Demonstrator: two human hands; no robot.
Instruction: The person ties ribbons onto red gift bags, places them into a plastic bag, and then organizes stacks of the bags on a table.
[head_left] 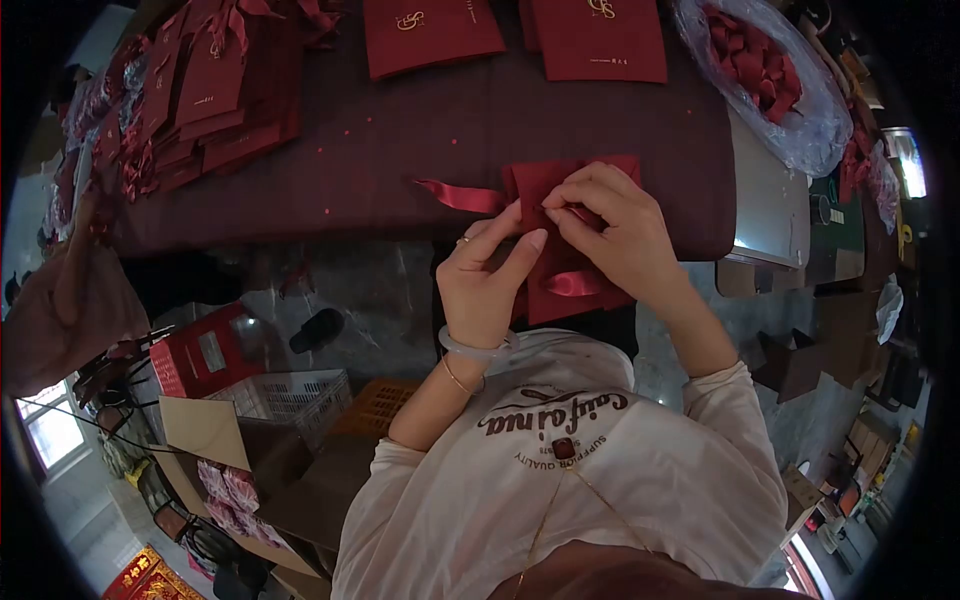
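A red paper gift bag [560,255] lies at the table's front edge, close to my body. My left hand [483,278] grips the bag's left side, thumb on its face and fingers toward the upper edge. With thumb and fingertips pinched together, my right hand [612,222] holds the red ribbon near the bag's upper middle; the exact pinch point is partly hidden. One ribbon end [460,194] sticks out to the left over the tablecloth. A ribbon loop [574,284] lies across the lower part of the bag.
The dark tablecloth [400,170] bears stacked red bags with ribbons [215,95] at left and flat red bags [433,35] at the back. A plastic sack of red ribbons [752,65] stands at right. Crates [290,395] are on the floor; another person [70,290] is at left.
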